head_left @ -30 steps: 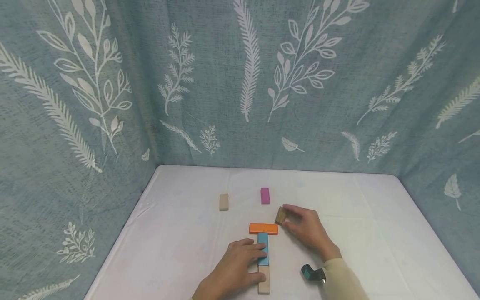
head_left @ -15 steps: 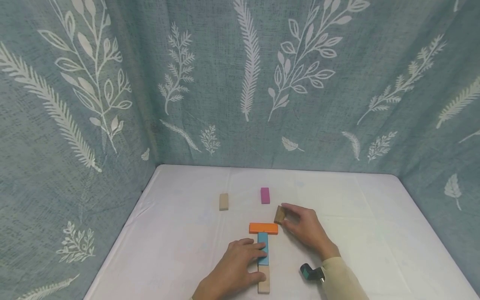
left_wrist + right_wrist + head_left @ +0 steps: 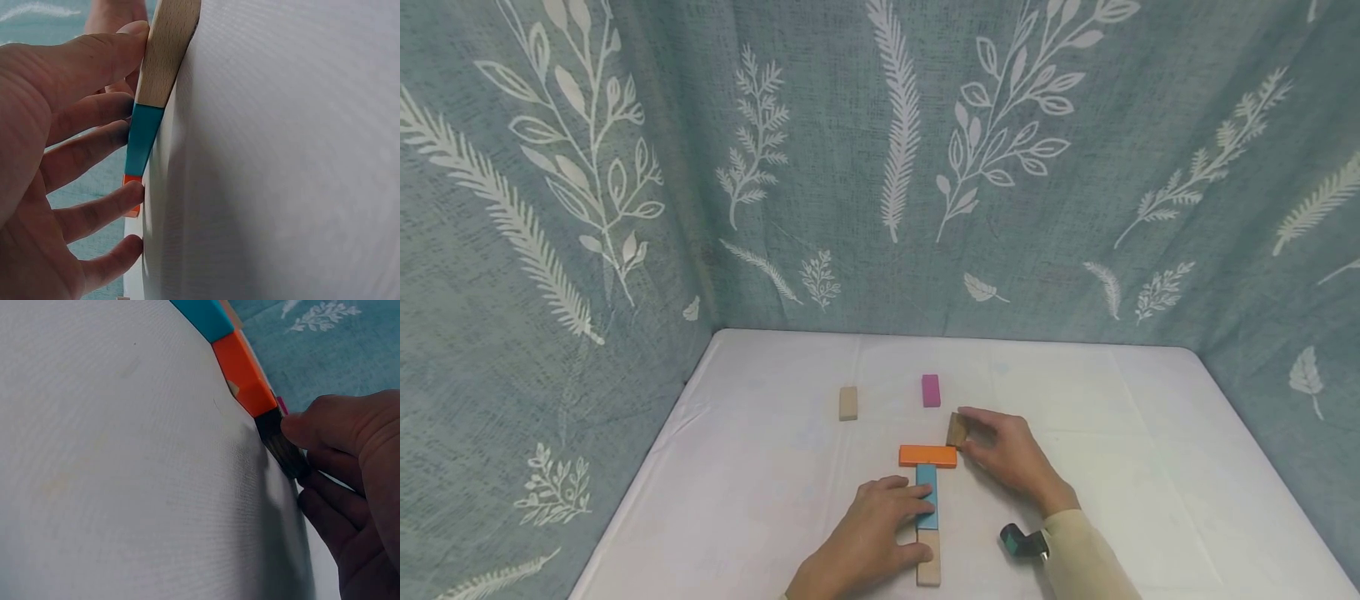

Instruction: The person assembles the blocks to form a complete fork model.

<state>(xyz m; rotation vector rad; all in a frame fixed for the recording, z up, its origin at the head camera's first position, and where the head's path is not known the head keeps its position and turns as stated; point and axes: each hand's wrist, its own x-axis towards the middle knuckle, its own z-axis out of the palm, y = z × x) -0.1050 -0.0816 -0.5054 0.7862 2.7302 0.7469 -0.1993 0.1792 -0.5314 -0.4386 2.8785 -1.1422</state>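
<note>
In the head view a plain wooden block (image 3: 928, 570) and a blue block (image 3: 927, 517) lie end to end, with an orange block (image 3: 927, 456) set crosswise at the far end. My left hand (image 3: 868, 537) rests on this row with fingers spread, the thumb (image 3: 122, 47) on the wooden block and fingertips at the blue and orange ones. My right hand (image 3: 1011, 450) pinches a dark brown wooden block (image 3: 957, 431) between thumb and fingers, tilted beside the orange block's right end. In the right wrist view the brown block (image 3: 281, 442) sits right at the orange block's end.
Farther back on the white-covered table (image 3: 760, 500) lie a light wooden block (image 3: 847, 403) and a magenta block (image 3: 931, 391). A dark wrist device (image 3: 1022, 543) shows beside the right sleeve (image 3: 1086, 554). Patterned blue-green curtains (image 3: 850, 167) hang behind the table and along its sides.
My right hand has shifted slightly left with the brown block, bringing it closer to the orange block's right end. The left hand and the row of blocks stay in place.
</note>
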